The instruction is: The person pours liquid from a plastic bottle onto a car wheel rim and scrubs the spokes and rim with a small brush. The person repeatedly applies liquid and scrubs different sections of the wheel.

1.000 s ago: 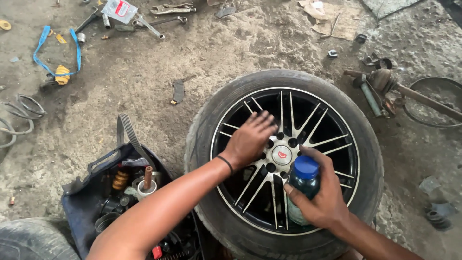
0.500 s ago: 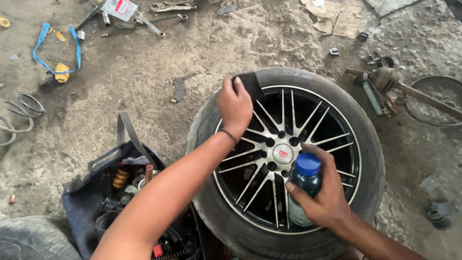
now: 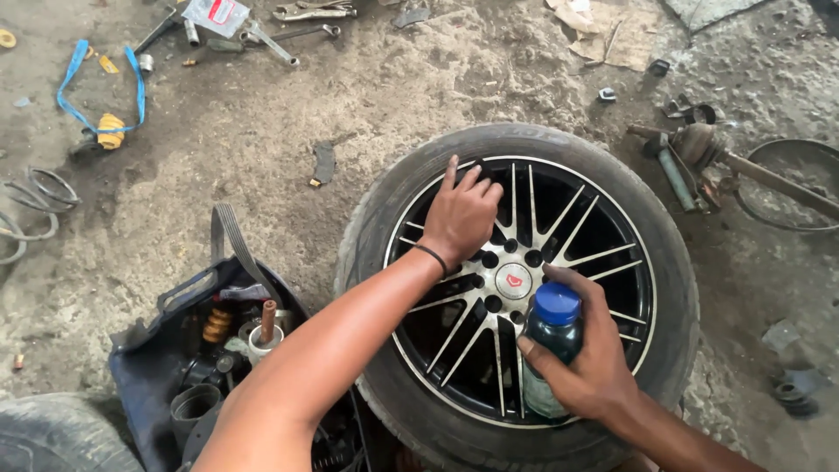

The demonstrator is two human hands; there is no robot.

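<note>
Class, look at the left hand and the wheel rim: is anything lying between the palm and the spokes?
A dark cloth seems to lie under the left hand, pressed against the rim at its upper left; only its edge shows. The right hand holds a blue-capped bottle directly.

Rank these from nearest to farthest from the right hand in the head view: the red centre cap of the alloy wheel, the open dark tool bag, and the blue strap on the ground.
From the right hand, which grips a blue-capped bottle:
1. Red centre cap of the alloy wheel, just up and left of the hand.
2. Open dark tool bag, left of the tyre.
3. Blue strap, far upper left on the ground.
</note>
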